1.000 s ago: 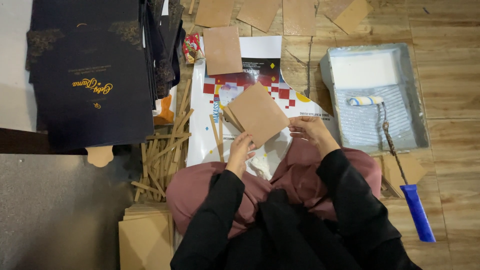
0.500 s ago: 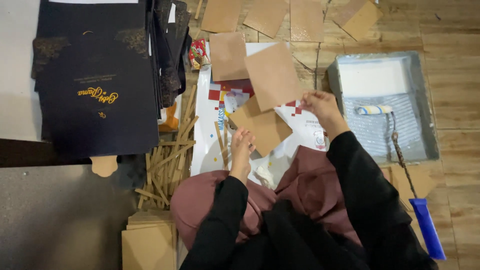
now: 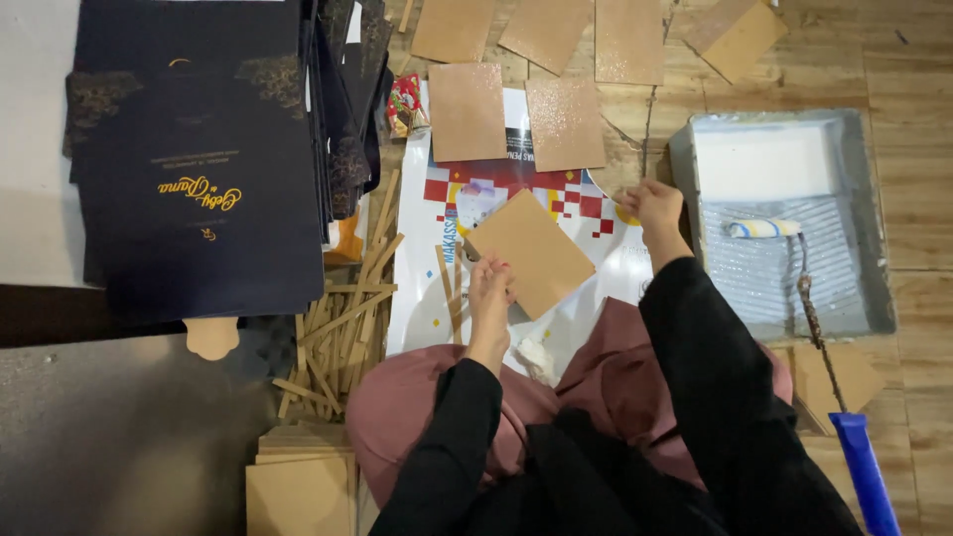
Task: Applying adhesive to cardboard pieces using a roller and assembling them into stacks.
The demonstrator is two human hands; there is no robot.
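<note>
The left hand pinches the lower left edge of a brown cardboard panel, which lies tilted on the printed poster sheet in front of the person's knees. The panel extends up and to the right from the grip. The right hand hovers loosely curled and empty beside the grey paint tray, just below a glue-coated panel. A roller rests in the tray.
</note>
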